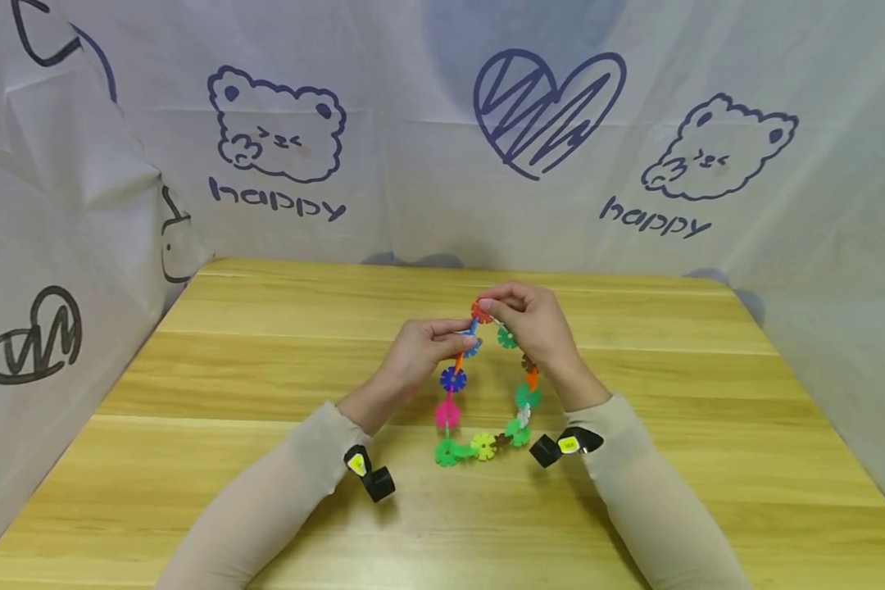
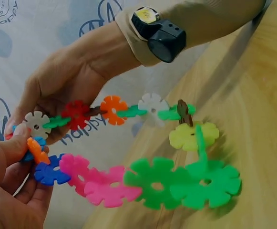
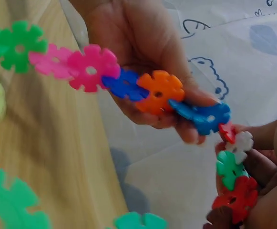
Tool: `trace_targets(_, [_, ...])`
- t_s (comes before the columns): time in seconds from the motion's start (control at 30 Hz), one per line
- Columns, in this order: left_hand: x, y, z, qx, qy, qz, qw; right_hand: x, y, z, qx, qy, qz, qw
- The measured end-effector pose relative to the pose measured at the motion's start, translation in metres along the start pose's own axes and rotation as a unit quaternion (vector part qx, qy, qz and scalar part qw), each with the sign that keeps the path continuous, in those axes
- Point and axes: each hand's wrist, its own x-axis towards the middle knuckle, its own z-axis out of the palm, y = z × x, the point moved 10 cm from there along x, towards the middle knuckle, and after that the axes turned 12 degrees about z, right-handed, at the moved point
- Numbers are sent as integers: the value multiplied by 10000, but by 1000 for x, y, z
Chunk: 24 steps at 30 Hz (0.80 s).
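Observation:
A chain of colourful plastic snowflake discs forms a loop between the two hands, its lower part close to the wooden table. The left hand (image 1: pixel 415 354) pinches a blue disc (image 3: pixel 210 119) on the loop's left side. At the top, the right hand (image 1: pixel 537 324) pinches a red disc (image 1: pixel 479 311), which meets the blue pieces. Down the left side run an orange disc (image 3: pixel 160 91), a dark blue disc (image 1: pixel 453 378) and a pink disc (image 1: pixel 447 415). Green discs (image 1: pixel 447 452) and a yellow disc (image 1: pixel 483 447) lie along the bottom. The right hand partly hides the right side.
The wooden table (image 1: pixel 229 459) spreads around the hands. A white cloth (image 1: pixel 406 164) with drawn bears and hearts hangs behind and at the sides. Each wrist carries a small black camera, the left camera (image 1: pixel 378 483) and the right camera (image 1: pixel 546 451).

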Motion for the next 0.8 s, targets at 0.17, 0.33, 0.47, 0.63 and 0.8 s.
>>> trace_targets(0.17, [0, 1, 2, -126, 74, 171, 9997, -2, -1, -2, -150, -146, 53, 9998])
trace_targets(0.33, [1, 2, 1, 62, -203, 100, 9997, -1, -6, -1, -176, -311, -101, 9993])
trace_targets(0.47, [0, 3, 0, 192, -490, -71, 9986, 0, -9, -3, -339, -404, -240, 9983])
trace_targets(0.63, [3, -3, -5, -73, -383, -216, 9990, 3, -7, -14, -29, -317, -201, 9993])
trace_targets(0.8, [7, -8, -13, -857, 92, -334, 9957, 6, 0, -25, 102, -167, -190, 9996])
